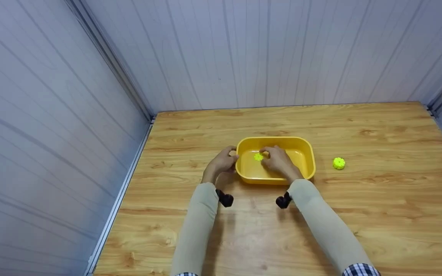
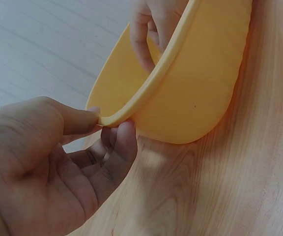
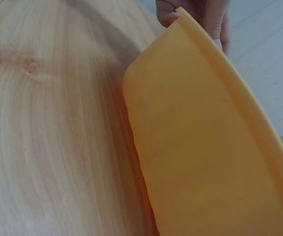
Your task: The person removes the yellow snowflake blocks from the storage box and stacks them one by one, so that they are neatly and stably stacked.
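A yellow plastic basin [image 1: 253, 177] with rounded corners stands on the wooden table. At its left end my left hand [image 1: 223, 161] pinches the rim, the thumb [image 2: 80, 121] on the inner side and curled fingers outside under the lip. My right hand [image 1: 279, 160] reaches down inside the basin, its index finger and thumb apart beside a small neon-yellow flower-shaped piece [image 1: 258, 156]. That piece appears to lie on the basin floor, just off the fingertips. In the right wrist view the basin wall [image 3: 195, 128] hides most of the right hand.
A second neon-yellow flower-shaped piece [image 1: 339, 163] lies on the wooden table [image 1: 390, 191], right of the basin. White panel walls [image 1: 244, 53] close off the back and left side. A black wrist camera [image 1: 225, 199] hangs from each sleeved forearm.
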### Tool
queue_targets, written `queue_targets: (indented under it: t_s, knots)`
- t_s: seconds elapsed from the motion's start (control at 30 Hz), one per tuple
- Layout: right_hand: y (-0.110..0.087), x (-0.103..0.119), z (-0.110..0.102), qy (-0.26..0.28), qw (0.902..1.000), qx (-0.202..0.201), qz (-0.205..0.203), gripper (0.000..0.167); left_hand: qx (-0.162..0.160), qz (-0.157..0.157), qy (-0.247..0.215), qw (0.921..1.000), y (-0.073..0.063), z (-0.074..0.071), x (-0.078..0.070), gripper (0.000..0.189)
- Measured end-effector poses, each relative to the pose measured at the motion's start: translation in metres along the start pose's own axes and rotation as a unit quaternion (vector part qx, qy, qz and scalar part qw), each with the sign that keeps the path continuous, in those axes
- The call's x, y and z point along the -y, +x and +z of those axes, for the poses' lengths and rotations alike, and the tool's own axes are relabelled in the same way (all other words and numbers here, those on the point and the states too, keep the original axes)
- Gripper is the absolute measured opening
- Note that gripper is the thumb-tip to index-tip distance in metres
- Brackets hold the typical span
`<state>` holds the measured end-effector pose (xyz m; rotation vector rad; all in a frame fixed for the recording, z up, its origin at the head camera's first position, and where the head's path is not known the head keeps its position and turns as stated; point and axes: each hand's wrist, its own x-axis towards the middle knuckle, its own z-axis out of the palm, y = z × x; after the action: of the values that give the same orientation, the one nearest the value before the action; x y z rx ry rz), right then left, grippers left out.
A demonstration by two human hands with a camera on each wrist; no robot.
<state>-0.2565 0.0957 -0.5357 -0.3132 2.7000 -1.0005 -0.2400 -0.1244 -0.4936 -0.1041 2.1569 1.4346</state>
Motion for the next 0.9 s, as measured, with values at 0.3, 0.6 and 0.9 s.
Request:
queue_targets:
  t_s: [0.3,0.6,0.9]
  knots:
    - [0.0004,0.0049,0.0046,-0.048,0.9987,-0.006,-0.011,0.035,0.001,-0.002,0.002,1.0000,-0.0001,-0.0003,-0.0006,0.042]
    - [-0.0028,0.0081,0.0065,-0.037,0.9992,-0.004,0.009,0.031,0.002,-0.002,0.003,1.0000,0.0023,0.0000,0.0014,0.042]
    - [-0.0076,0.0056,-0.0004,0.019,0.9998,-0.002,-0.008,0.014,-0.003,-0.004,0.002,1.0000,0.0028,0.0006,0.0010,0.042]
